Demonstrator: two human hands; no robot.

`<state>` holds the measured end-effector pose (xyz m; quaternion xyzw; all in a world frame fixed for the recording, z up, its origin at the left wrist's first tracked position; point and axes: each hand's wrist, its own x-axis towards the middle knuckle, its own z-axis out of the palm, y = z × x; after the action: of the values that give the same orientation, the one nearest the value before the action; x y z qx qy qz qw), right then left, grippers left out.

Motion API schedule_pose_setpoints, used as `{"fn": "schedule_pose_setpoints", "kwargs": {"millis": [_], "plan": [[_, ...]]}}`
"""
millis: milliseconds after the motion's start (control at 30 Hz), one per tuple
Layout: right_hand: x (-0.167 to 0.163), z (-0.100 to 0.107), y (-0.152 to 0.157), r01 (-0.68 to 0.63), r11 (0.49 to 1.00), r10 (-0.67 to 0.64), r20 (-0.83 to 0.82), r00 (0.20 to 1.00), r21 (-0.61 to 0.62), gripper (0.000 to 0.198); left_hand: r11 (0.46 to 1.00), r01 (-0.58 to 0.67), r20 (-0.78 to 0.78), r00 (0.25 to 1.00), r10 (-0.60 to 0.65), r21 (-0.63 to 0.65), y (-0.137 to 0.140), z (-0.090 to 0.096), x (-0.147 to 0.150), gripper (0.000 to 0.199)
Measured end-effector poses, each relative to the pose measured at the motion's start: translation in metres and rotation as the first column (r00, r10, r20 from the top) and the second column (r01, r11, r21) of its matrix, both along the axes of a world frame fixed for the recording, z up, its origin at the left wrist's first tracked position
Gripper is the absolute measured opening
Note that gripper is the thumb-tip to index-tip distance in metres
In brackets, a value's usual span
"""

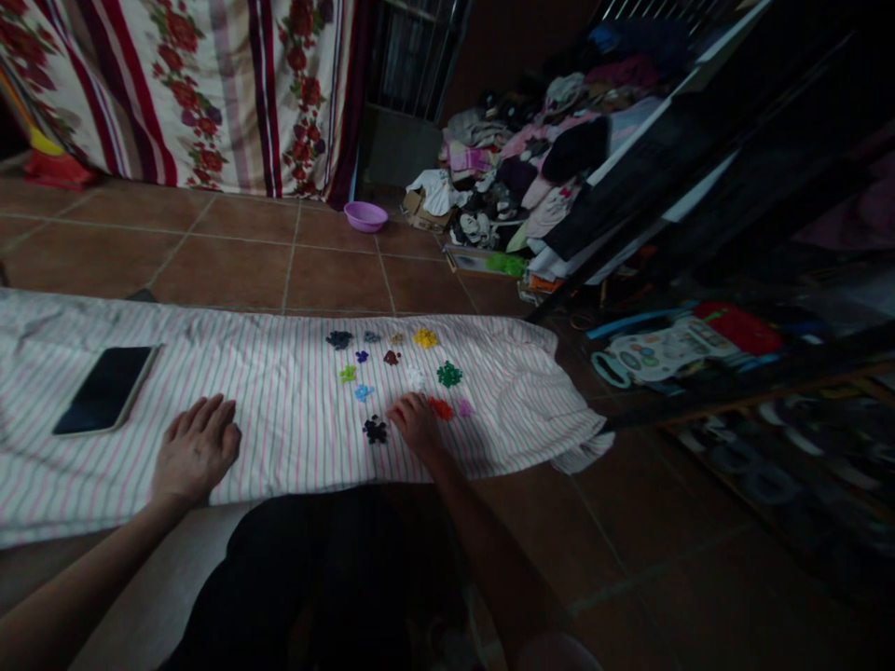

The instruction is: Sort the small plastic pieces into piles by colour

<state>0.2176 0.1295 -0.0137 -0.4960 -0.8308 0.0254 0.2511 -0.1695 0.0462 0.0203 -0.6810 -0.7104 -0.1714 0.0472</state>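
The little white pieces [417, 376] lay in a heap on the striped cloth [294, 410], with black pieces [375, 430] and orange-red pieces [440, 408] near them. They looked light and hard and might slide about, so each seemed best pinched by its sides. The right hand [418, 424] was low, just beside the white heap, fingers curled; I couldn't tell if it held anything. The left hand [199, 443] lay palm down, fingers out, near the phone [104, 390].
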Motion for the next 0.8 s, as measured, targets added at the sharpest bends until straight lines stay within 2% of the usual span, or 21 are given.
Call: {"fn": "schedule_pose_setpoints", "kwargs": {"millis": [200, 467, 800], "plan": [[0.000, 0.001, 0.001, -0.024, 1.000, 0.024, 0.000, 1.000, -0.004, 0.015, 1.000, -0.002, 0.008, 1.000, 0.002, 0.002, 0.000, 0.001, 0.001, 0.050], [0.005, 0.013, 0.004, -0.105, 0.994, 0.105, -0.169, 0.980, 0.006, 0.017, 1.000, -0.008, 0.023, 1.000, 0.007, 0.030, 0.000, -0.002, 0.000, 0.046], [0.006, 0.010, 0.008, -0.110, 0.993, 0.096, -0.234, 0.968, -0.047, 0.027, 1.000, -0.004, -0.010, 1.000, 0.005, 0.010, 0.000, -0.002, 0.000, 0.048]]}}
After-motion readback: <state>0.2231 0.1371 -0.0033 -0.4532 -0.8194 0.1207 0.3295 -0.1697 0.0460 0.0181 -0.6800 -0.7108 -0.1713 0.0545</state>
